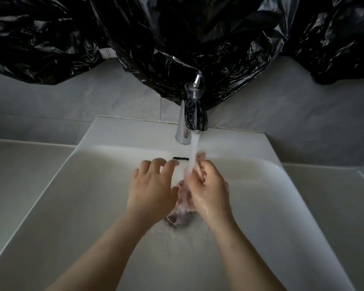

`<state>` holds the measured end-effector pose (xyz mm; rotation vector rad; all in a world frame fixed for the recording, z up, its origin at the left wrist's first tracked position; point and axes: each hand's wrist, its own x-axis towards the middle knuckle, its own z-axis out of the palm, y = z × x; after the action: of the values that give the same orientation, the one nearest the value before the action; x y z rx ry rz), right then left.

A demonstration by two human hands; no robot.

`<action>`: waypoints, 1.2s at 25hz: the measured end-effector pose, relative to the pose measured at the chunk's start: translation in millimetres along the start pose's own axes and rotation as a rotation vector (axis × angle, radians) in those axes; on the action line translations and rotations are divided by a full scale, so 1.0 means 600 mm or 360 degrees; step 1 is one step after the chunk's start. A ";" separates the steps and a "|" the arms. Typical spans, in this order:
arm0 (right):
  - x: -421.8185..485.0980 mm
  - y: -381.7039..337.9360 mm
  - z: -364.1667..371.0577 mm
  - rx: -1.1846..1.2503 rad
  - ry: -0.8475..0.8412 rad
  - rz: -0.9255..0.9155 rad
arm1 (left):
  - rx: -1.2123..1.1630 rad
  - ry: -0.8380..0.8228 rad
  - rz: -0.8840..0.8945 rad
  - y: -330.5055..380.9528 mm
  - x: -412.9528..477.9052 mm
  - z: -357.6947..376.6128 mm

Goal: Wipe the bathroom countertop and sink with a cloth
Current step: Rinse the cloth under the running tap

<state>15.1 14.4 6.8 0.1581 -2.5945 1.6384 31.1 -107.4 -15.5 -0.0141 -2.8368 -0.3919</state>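
Both my hands are over the white sink (261, 206), under water running from the chrome faucet (190, 118). My left hand (153, 190) hovers left of the stream with its fingers spread and relaxed. My right hand (208, 185) is wet, and its fingers are curled in the stream. A pinkish wet blur (182, 201) lies between and below the palms, above the drain (173, 222). I cannot tell whether it is a cloth. The countertop (25, 175) flanks the basin on both sides.
Crinkled black plastic sheeting (156, 38) hangs over the wall behind the faucet and drapes round its lever (197, 80). Grey wall tiles (72, 101) show below it. An overflow slot (180, 158) sits in the basin's back wall.
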 end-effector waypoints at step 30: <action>0.015 0.035 0.004 0.0519 -0.0072 0.0757 | -0.1844 -0.0513 -0.0420 0.061 -0.001 -0.027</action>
<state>3.5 20.5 -12.0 -0.4468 -2.5055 2.2246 37.9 -76.5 9.1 0.0708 -2.4384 -2.1494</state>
